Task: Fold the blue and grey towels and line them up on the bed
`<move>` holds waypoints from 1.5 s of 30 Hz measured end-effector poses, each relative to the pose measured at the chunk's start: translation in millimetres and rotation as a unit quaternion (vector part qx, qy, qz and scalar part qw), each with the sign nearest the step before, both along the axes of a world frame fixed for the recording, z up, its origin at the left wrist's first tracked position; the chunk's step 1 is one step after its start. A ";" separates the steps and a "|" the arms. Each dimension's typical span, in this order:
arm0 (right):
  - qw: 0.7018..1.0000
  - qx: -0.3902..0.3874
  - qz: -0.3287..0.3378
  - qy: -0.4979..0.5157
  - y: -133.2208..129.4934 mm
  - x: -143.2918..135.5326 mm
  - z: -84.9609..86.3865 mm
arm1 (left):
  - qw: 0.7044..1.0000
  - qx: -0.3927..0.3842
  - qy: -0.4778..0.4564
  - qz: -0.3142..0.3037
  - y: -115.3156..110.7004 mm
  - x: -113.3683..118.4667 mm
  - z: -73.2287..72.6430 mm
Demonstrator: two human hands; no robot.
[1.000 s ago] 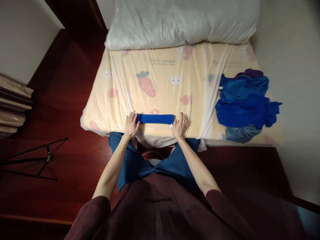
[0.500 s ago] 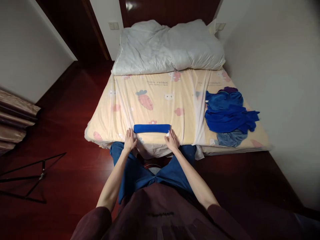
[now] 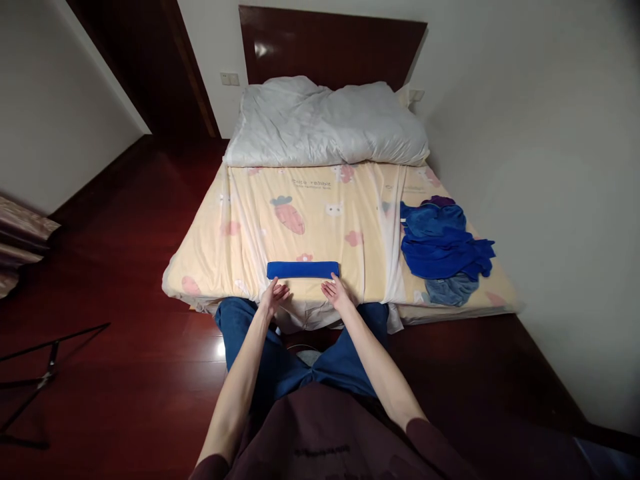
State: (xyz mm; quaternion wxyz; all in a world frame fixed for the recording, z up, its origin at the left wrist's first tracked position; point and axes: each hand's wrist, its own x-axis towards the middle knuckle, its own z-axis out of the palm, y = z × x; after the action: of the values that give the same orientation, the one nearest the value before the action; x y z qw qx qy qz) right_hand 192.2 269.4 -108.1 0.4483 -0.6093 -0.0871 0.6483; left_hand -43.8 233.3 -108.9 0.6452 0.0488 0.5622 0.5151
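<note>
A blue cloth folded into a long narrow strip (image 3: 303,270) lies flat on the patterned yellow bed sheet (image 3: 320,230), close to the bed's front edge. Just below the strip's left end is my left hand (image 3: 275,297), palm turned up and inward, fingers apart and holding nothing. Near the strip's right end my right hand (image 3: 335,292) is also open and empty, its fingers pointing inward and its thumb close to the cloth's lower edge. A rumpled pile of blue clothes (image 3: 443,243) rests on the right side of the bed.
A grey-white quilt (image 3: 327,123) is bunched across the far end of the bed, before a dark wooden headboard (image 3: 335,47). A black metal stand (image 3: 53,360) is on the red floor at the left. Curtains (image 3: 23,230) hang at the left edge.
Both hands have moved off the ends of the blue strip and turned palms inward. The strip keeps its place on the sheet. The view has tilted up, showing more headboard.
</note>
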 end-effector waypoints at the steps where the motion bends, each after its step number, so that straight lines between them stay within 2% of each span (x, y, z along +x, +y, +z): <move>1: 1.000 -0.001 0.003 -0.011 4.2 0.0 0.1 | 1.000 -0.013 0.010 0.014 8.0 -1.0 -0.3; 7: 0.996 -0.058 -0.019 -0.063 22.1 1.3 -3.4 | 0.994 -0.036 0.075 0.074 37.3 -6.9 -6.8; 11: 0.993 -0.069 -0.014 -0.092 33.2 0.3 -0.7 | 0.983 -0.032 0.174 0.058 45.5 -12.9 -8.8; 16: 0.990 -0.059 -0.026 -0.126 41.0 4.6 5.9 | 0.977 -0.016 0.207 0.049 45.0 -19.2 -9.5; 20: 0.990 -0.033 -0.024 -0.138 45.4 9.0 13.3 | 0.972 0.015 0.235 0.018 37.7 -23.0 -10.1; 24: 0.992 0.006 -0.013 -0.128 51.1 11.1 24.4 | 0.962 0.061 0.260 -0.052 28.5 -33.6 -8.1; 29: 0.987 0.100 -0.007 -0.122 58.4 0.6 42.4 | 0.928 0.085 0.340 -0.128 20.5 -56.6 -1.2; 32: 0.970 0.221 0.033 -0.096 67.4 -21.8 62.9 | 0.900 0.091 0.399 -0.151 18.8 -71.9 5.2; 36: 0.924 0.364 0.100 -0.066 83.1 -77.7 107.3 | 0.867 0.094 0.458 -0.172 18.4 -95.3 14.2; 41: 0.826 0.502 0.232 -0.107 88.3 -175.5 169.8 | 0.830 0.081 0.526 -0.164 18.8 -141.6 23.8; 43: 0.786 0.537 0.286 -0.112 86.6 -214.8 188.0 | 0.807 0.070 0.565 -0.157 18.7 -165.0 26.9; 45: 0.756 0.558 0.324 -0.111 85.5 -250.4 199.3 | 0.787 0.059 0.597 -0.144 18.7 -187.6 28.7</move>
State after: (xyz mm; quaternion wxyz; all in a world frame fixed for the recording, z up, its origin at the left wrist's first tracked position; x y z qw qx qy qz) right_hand -58.1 354.9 91.2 0.4590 -0.2538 -0.6746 0.5194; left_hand -231.4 252.1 -80.2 0.2440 0.4647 0.7902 0.3162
